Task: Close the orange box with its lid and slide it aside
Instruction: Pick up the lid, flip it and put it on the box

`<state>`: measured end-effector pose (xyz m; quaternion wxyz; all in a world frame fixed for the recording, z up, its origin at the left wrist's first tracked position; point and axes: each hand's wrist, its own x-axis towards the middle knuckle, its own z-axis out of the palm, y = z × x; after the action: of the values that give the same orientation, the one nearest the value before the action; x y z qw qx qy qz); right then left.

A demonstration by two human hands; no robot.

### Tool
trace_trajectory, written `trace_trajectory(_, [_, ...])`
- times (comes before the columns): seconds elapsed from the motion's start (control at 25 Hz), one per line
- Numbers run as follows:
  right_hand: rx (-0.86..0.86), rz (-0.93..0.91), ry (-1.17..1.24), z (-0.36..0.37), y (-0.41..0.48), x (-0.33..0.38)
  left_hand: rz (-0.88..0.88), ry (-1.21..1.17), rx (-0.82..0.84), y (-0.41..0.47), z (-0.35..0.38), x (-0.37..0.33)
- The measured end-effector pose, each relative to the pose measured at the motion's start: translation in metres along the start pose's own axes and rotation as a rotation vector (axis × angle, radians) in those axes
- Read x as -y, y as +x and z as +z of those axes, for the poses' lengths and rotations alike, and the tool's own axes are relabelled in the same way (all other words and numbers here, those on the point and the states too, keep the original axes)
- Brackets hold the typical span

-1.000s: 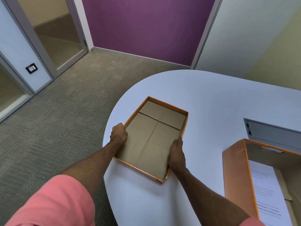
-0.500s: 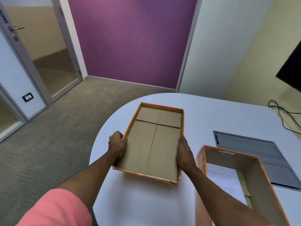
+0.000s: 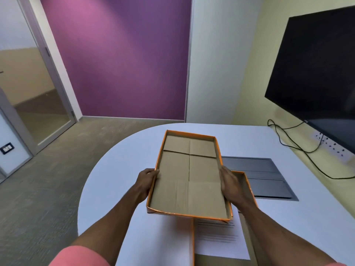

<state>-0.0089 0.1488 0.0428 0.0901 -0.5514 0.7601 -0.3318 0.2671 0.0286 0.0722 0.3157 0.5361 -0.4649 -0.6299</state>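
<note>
The orange lid [image 3: 189,175] is in the air above the table, its brown cardboard inside facing up. My left hand [image 3: 147,179] grips its left rim and my right hand [image 3: 229,182] grips its right rim. Below and to the right stands the open orange box [image 3: 247,191], partly covered by the lid and my right forearm. A white printed sheet [image 3: 219,239] lies inside the box.
The white rounded table [image 3: 119,179] ends close on the left over carpet. A grey recessed panel [image 3: 257,173] sits in the tabletop behind the box. A dark screen [image 3: 317,70] hangs on the right wall, with a black cable [image 3: 299,148] and a socket strip beneath.
Both hands have lifted the lid off the table and carried it rightward, so it now hangs partly over the open box. The head view has swung up and to the right.
</note>
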Motion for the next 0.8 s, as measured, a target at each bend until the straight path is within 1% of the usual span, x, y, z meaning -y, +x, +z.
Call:
trace_trajectory(0.04, [-0.008, 0.038, 0.000, -0.011, -0.010, -0.008, 0.010, -0.027, -0.009, -0.009, 0.015, -0.001])
trace_trajectory(0.12, [-0.040, 0.184, 0.003, -0.027, -0.024, -0.021, 0.026, -0.088, -0.024, -0.026, 0.044, -0.008])
trace_trajectory(0.2, [-0.097, 0.267, -0.021, -0.041, -0.029, -0.021, 0.036, -0.155, -0.006, -0.040, 0.071, -0.017])
trace_trajectory(0.28, [-0.180, 0.266, -0.081, -0.057, -0.024, -0.010, 0.067, -0.191, 0.031, -0.053, 0.095, -0.025])
trace_trajectory(0.32, [-0.182, 0.249, -0.060, -0.065, -0.018, 0.000, 0.089, -0.184, 0.045, -0.058, 0.107, -0.029])
trace_trajectory(0.36, [-0.153, 0.227, 0.016, -0.071, -0.013, 0.013, 0.115, -0.164, 0.051, -0.064, 0.118, -0.034])
trace_trajectory(0.44, [-0.075, 0.216, 0.295, -0.083, -0.002, 0.042, 0.180, -0.111, 0.016, -0.076, 0.141, -0.047])
trace_trajectory(0.52, [-0.071, 0.266, 0.550, -0.096, 0.009, 0.067, 0.220, -0.079, -0.036, -0.084, 0.159, -0.059])
trace_trajectory(0.6, [-0.056, 0.338, 0.704, -0.108, 0.021, 0.082, 0.254, -0.024, -0.044, -0.091, 0.173, -0.069])
trace_trajectory(0.68, [-0.032, 0.371, 0.836, -0.120, 0.029, 0.090, 0.306, 0.075, -0.013, -0.099, 0.185, -0.077])
trace_trajectory(0.8, [-0.100, 0.398, 1.016, -0.131, 0.039, 0.088, 0.436, 0.165, 0.050, -0.105, 0.199, -0.088])
